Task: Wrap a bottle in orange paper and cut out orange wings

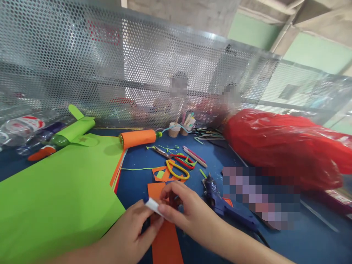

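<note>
One large green sheet [60,194] spreads from near the counter's [137,159] back edge down its left side. Well in front of that edge, the left hand's fingers pinch a small white piece [153,206] above an orange strip [167,245]; the right hand [187,209] grips its right end between thumb and curled fingers. Uneven pulling could bend or drop it. Rightward lies a glue gun [221,205]; an outward swing might knock it askew.
</note>
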Demonstrator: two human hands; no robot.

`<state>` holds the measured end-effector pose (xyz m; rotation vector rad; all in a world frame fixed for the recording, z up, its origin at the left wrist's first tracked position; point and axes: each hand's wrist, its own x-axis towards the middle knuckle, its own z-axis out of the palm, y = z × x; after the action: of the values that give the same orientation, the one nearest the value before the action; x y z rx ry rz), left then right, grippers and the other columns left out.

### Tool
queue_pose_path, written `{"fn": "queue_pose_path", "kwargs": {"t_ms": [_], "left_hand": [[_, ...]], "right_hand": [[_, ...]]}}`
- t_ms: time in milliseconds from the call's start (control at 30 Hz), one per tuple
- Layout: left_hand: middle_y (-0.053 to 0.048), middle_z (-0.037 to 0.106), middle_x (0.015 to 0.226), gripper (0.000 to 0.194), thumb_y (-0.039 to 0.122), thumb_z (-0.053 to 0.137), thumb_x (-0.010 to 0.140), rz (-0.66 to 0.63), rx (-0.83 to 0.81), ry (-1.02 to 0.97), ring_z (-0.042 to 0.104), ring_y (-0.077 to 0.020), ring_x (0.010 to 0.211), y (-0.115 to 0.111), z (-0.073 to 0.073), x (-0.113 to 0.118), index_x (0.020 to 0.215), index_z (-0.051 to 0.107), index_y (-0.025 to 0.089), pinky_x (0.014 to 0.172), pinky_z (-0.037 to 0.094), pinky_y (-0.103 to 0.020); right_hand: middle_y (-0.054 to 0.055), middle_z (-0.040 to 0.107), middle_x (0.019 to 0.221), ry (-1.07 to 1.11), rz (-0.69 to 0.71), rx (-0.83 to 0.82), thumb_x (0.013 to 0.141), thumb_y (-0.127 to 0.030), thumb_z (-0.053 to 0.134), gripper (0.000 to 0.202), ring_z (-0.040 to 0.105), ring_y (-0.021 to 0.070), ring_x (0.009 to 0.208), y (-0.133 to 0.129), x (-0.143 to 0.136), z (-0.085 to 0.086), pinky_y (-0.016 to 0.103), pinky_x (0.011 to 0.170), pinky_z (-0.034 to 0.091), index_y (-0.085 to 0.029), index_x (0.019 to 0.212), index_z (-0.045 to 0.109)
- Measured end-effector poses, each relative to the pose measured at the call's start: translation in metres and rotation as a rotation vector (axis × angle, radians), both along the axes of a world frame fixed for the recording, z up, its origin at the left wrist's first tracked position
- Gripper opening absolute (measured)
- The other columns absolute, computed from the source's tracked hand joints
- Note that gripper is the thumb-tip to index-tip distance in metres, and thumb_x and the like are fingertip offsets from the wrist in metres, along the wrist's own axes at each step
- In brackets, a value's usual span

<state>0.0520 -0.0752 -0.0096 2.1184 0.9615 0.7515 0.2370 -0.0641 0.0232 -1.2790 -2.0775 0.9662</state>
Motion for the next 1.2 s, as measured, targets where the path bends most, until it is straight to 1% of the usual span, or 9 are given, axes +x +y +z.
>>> {"fn": "queue_pose_path", "kwargs": {"t_ms": [100, 167, 333, 433, 533, 667, 833, 933, 1200], "left_hand": [[-0.006, 0.071, 0.104, 0.025, 0.023, 0.041, 0.094, 0.021, -0.067, -0.047, 0.064, -0.0197, 0.097, 0.0, 0.003, -0.002, 0.099, 0.065, 0.021, 0.091, 0.049, -0.035], [-0.005, 0.07, 0.104, 0.024, 0.023, 0.041, 0.094, 0.007, -0.087, -0.099, 0.063, -0.0185, 0.097, 0.0, 0.007, -0.002, 0.1, 0.065, 0.022, 0.091, 0.048, -0.032], [-0.006, 0.068, 0.104, 0.021, 0.03, 0.043, 0.096, -0.043, -0.107, -0.207, 0.064, -0.0172, 0.094, -0.002, 0.013, -0.002, 0.108, 0.057, 0.02, 0.085, 0.05, -0.026], [-0.008, 0.067, 0.097, 0.019, 0.028, 0.043, 0.095, -0.06, -0.017, -0.105, 0.064, -0.0197, 0.089, -0.003, 0.012, -0.001, 0.104, 0.055, 0.017, 0.08, 0.05, -0.028], [-0.012, 0.068, 0.095, 0.022, 0.023, 0.035, 0.097, -0.137, 0.108, -0.022, 0.063, -0.0217, 0.087, -0.003, 0.01, 0.0, 0.099, 0.055, 0.015, 0.079, 0.051, -0.031], [-0.01, 0.07, 0.091, 0.023, 0.019, 0.033, 0.097, -0.2, 0.165, -0.061, 0.065, -0.0196, 0.081, 0.0, 0.011, 0.003, 0.093, 0.055, 0.017, 0.076, 0.051, -0.028], [-0.005, 0.072, 0.091, 0.025, 0.015, 0.035, 0.097, -0.269, 0.081, -0.178, 0.066, -0.0171, 0.085, 0.001, 0.019, 0.005, 0.087, 0.058, 0.019, 0.079, 0.049, -0.024], [-0.005, 0.072, 0.095, 0.026, 0.016, 0.035, 0.097, -0.299, 0.0, -0.191, 0.066, -0.0166, 0.088, 0.001, 0.021, 0.004, 0.091, 0.06, 0.02, 0.08, 0.049, -0.024], [-0.004, 0.07, 0.09, 0.027, 0.027, 0.035, 0.099, -0.218, -0.06, -0.066, 0.064, -0.0171, 0.079, 0.0, 0.019, 0.0, 0.096, 0.062, 0.022, 0.072, 0.05, -0.025]], "right_hand": [[0.003, 0.053, 0.088, -0.02, 0.021, 0.044, 0.085, -0.032, 0.066, 0.016, 0.052, 0.0162, 0.074, -0.005, 0.001, 0.003, 0.026, 0.065, 0.042, -0.02, 0.095, 0.066], [0.002, 0.053, 0.086, 0.016, 0.055, 0.069, 0.086, -0.029, 0.064, 0.012, 0.052, 0.016, 0.076, -0.009, 0.001, 0.004, 0.025, 0.066, 0.041, -0.022, 0.096, 0.066], [-0.003, 0.051, 0.073, 0.261, 0.064, -0.053, 0.092, -0.028, 0.051, 0.008, 0.047, 0.0122, 0.062, -0.018, -0.002, 0.008, 0.022, 0.057, 0.04, -0.021, 0.091, 0.051], [-0.004, 0.049, 0.07, 0.31, 0.043, -0.061, 0.087, -0.028, 0.057, 0.015, 0.045, 0.0106, 0.059, -0.018, -0.003, 0.01, 0.021, 0.054, 0.038, -0.021, 0.082, 0.044], [-0.006, 0.046, 0.063, 0.304, 0.023, -0.068, 0.087, -0.035, 0.061, 0.025, 0.041, 0.009, 0.054, -0.017, -0.003, 0.006, 0.02, 0.05, 0.034, -0.021, 0.075, 0.044], [-0.009, 0.043, 0.053, 0.422, 0.008, -0.222, 0.09, -0.047, 0.057, 0.034, 0.038, 0.006, 0.043, -0.019, -0.004, -0.003, 0.017, 0.041, 0.029, -0.022, 0.075, 0.04], [-0.01, 0.046, 0.051, 0.53, 0.023, -0.273, 0.09, -0.05, 0.058, 0.036, 0.039, 0.0039, 0.041, -0.019, -0.006, -0.009, 0.014, 0.039, 0.029, -0.022, 0.076, 0.039], [-0.01, 0.047, 0.05, 0.544, -0.006, -0.303, 0.089, -0.052, 0.058, 0.038, 0.04, 0.0035, 0.04, -0.018, -0.006, -0.013, 0.013, 0.038, 0.03, -0.022, 0.076, 0.039], [-0.01, 0.049, 0.045, 0.554, -0.044, -0.357, 0.083, -0.061, 0.06, 0.044, 0.041, 0.0037, 0.036, -0.016, -0.007, -0.022, 0.011, 0.035, 0.029, -0.022, 0.076, 0.039]]}}
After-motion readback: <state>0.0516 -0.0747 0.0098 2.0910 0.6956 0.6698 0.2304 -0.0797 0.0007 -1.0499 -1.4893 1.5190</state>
